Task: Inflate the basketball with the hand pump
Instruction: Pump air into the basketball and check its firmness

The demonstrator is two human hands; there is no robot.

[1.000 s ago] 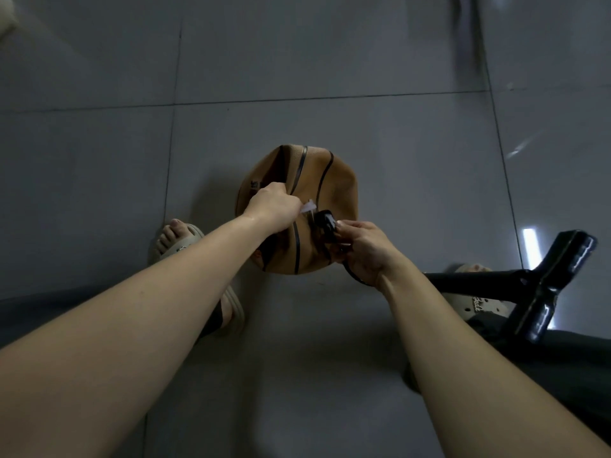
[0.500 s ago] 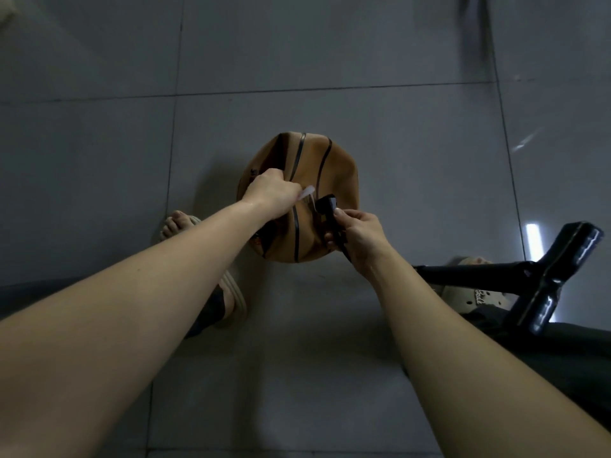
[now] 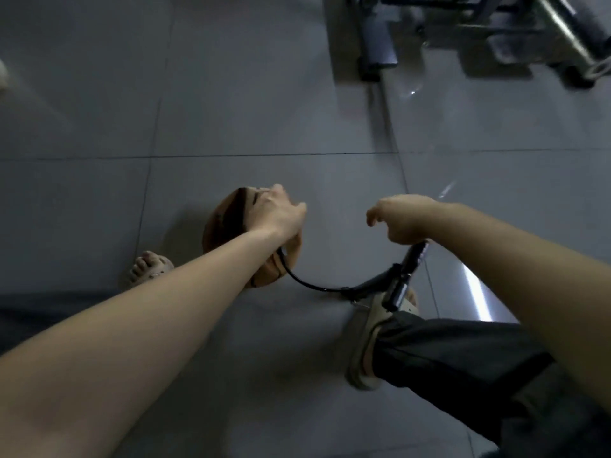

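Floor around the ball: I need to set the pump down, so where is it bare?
Bare tiles lie ahead of the basketball, up to the metal frame, and between both feet. It is crowded where the hose runs to the pump by the right hand.

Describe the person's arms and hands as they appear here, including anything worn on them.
Both forearms are bare, with no sleeves showing anywhere along them. The left hand and right hand are gloveless, and no watch, bracelet or ring can be made out. The picture is dim and slightly blurred, so fine detail on the fingers cannot be told.
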